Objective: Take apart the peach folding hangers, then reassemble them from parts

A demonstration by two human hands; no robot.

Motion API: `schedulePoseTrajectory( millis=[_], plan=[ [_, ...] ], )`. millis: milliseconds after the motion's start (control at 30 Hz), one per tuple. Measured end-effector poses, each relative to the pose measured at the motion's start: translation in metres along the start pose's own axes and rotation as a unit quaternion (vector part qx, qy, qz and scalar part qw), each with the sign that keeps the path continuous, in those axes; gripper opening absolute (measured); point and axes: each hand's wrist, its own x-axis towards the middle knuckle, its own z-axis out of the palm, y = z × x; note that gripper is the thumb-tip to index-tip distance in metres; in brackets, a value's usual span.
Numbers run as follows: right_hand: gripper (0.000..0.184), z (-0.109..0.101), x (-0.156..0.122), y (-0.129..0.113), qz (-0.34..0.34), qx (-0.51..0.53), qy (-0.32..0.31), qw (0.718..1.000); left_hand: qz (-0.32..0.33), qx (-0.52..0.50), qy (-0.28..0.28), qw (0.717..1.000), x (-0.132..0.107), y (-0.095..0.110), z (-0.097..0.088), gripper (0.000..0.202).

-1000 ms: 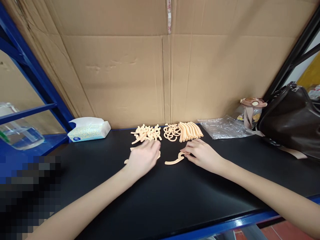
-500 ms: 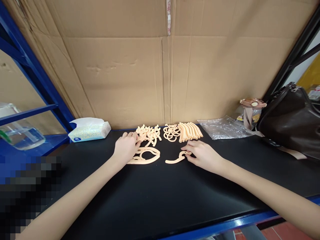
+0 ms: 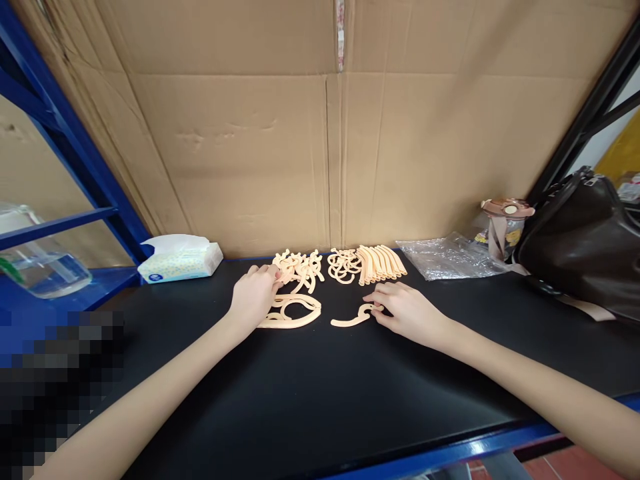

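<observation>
My right hand point(image 3: 407, 310) pinches one end of a beige curved plastic piece point(image 3: 349, 323), which looks like a folding-hanger part and lies on the black table. My left hand point(image 3: 254, 293) has its fingers bent at the left side of a loose pile of beige hanger parts point(image 3: 303, 267). Its fingertips are partly hidden, so I cannot make out a firm hold. Under and beside that hand lie beige hanger pieces point(image 3: 299, 321) forming a closed, curved outline, partly covered by the wrist.
Behind my right hand are beige hooks point(image 3: 343, 263) and a row of curved arms point(image 3: 383, 265). A tissue pack point(image 3: 181, 260) lies left. Clear plastic film point(image 3: 450, 257), a bottle point(image 3: 505, 223) and a dark bag point(image 3: 583, 247) are right. Cardboard point(image 3: 240, 153) stands behind the table point(image 3: 320, 393).
My left hand has shifted very slightly at the loose pile. The right hand stays on the same piece. The camera view has moved a little.
</observation>
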Motion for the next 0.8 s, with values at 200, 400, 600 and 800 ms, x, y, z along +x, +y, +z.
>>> schedulePoseTrajectory(
  millis=[200, 400, 600, 800],
  plan=[
    [0.024, -0.001, 0.001, 0.000, -0.003, -0.007, 0.002, 1.000, 0.016, -0.022, 0.051, 0.998, 0.000, 0.002, -0.006, 0.012],
    [0.024, 0.001, 0.000, 0.001, -0.006, -0.013, 0.005, 1.000, 0.074, -0.026, 0.133, 0.988, -0.006, 0.014, -0.019, 0.020],
    [0.026, 0.001, 0.000, 0.002, -0.009, -0.019, 0.003, 1.000, 0.154, -0.110, 0.216, 0.958, -0.023, 0.037, -0.016, 0.019],
    [0.024, 0.000, 0.001, 0.001, -0.015, -0.030, -0.002, 0.999, 0.263, -0.138, 0.218, 0.930, -0.042, 0.064, -0.013, 0.018]
  ],
)
